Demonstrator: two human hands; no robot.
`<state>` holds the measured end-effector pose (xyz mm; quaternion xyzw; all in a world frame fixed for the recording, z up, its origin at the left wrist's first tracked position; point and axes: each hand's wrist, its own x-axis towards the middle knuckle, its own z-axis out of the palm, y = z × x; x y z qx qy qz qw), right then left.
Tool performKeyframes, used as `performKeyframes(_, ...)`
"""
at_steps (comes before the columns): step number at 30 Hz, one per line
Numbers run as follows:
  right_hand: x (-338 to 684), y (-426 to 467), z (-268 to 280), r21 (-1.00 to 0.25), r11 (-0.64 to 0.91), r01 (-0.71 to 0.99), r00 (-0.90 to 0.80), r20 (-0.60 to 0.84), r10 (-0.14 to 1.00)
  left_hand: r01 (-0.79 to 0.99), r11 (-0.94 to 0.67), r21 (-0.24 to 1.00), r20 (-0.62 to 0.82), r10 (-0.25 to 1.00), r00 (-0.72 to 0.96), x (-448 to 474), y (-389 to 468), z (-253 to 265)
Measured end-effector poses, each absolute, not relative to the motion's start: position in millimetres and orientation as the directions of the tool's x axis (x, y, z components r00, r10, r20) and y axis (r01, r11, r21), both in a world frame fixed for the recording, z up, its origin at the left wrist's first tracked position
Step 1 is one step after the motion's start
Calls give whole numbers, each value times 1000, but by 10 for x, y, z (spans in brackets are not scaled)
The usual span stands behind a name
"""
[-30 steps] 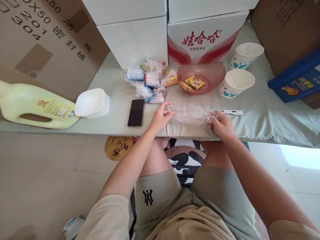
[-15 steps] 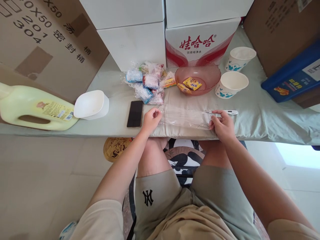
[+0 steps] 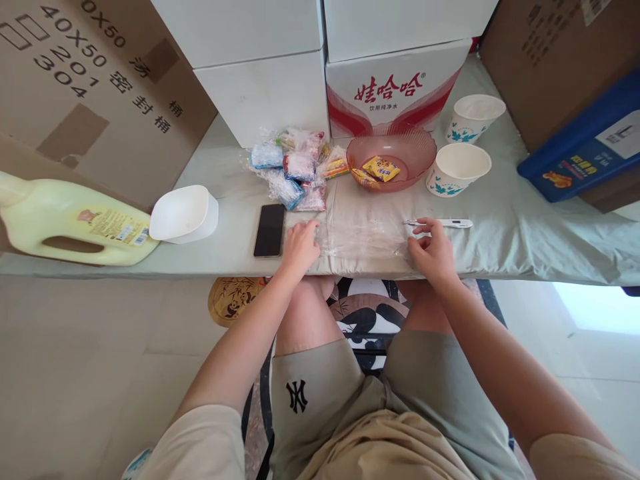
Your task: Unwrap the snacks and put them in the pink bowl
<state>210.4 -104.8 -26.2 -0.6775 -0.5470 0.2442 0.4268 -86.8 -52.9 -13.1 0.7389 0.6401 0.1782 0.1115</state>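
A sheet of clear plastic film [image 3: 363,237] lies spread on the cloth-covered table between my hands. My left hand [image 3: 301,245] rests palm down at its left edge, fingers stretched out. At the right edge is my right hand [image 3: 434,250], thumb and fingers apart; whether it touches the film is hard to tell. Just beyond the right fingers lies a slim white tool [image 3: 457,223] with a thin metal tip, partly hidden by them. A dark phone [image 3: 269,230] is left of my left hand. Wrapped snack packets [image 3: 300,167] are piled behind the film.
A pink glass bowl [image 3: 393,150] holds yellow packets, with two paper cups [image 3: 457,170] to its right. On the left are a white plastic tub [image 3: 185,217] and a pale yellow jug [image 3: 75,220]. Boxes [image 3: 393,93] line the back; a blue container [image 3: 585,143] stands at right.
My left hand has gone from curled fingers to lying stretched out at the film's left edge. My right thumb and fingers have spread apart from their pinch on the film's right edge.
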Motion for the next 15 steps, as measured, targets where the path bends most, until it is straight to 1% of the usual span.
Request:
performKeyframes(3, 2121, -1055, -309, -810, -8, 586, 283, 196, 939, 831, -236, 503, 101, 971, 214, -872, -456, -92)
performKeyframes(6, 2117, -1085, -300, -708, 104, 699, 253, 381, 889, 725, -312, 615, 99, 942, 322, -833, -433, 23)
performKeyframes(8, 2095, -1131, -193, -607, 193, 771, 179, 497, 849, 649, -394, 651, 141, 903, 407, -756, -445, 125)
performKeyframes(10, 2069, -1182, 16, -548, 247, 799, 135, 564, 815, 592, -459, 662, 170, 862, 477, -629, -463, 223)
performKeyframes(12, 2057, -1201, 285, -556, 257, 790, 186, 618, 764, 553, -500, 666, 147, 815, 560, -463, -468, 306)
performKeyframes(13, 2062, -1188, 416, -587, 255, 768, 236, 630, 740, 536, -517, 668, 126, 788, 603, -372, -463, 345)
performKeyframes(14, 2075, -1159, 529, -623, 265, 736, 256, 619, 742, 515, -533, 671, 106, 756, 646, -281, -451, 387)
performKeyframes(15, 2097, -1114, 615, -645, 302, 702, 185, 575, 797, 490, -546, 680, 95, 728, 679, -194, -435, 434)
